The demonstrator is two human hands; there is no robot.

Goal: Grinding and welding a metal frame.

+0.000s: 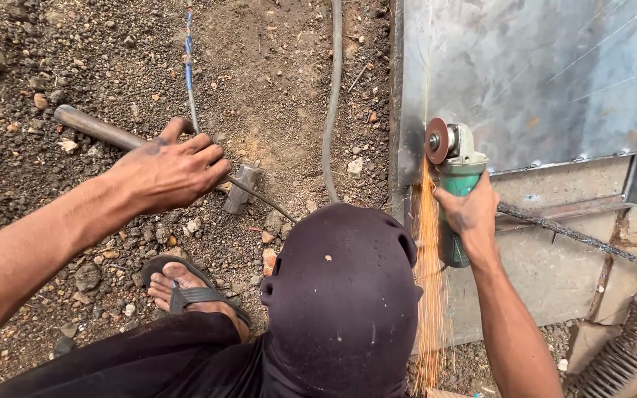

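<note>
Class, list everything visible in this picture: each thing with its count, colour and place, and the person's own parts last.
Grinder: one, green, at the sheet's left edge, throwing orange sparks.
Metal sheet: one, grey, upper right.
Hammer: one, steel head, wooden handle, on the ground under the left hand.
Hose: one, grey, top centre.
Wire: one, blue, upper left.
Cable: one, dark, running right from the grinder.
Ground: brown soil and stones, left.
Sandal: one, dark, lower left.
Head covering: one, dark, bottom centre.
Left hand: over the hammer handle.
Right hand: gripping the grinder.
</note>
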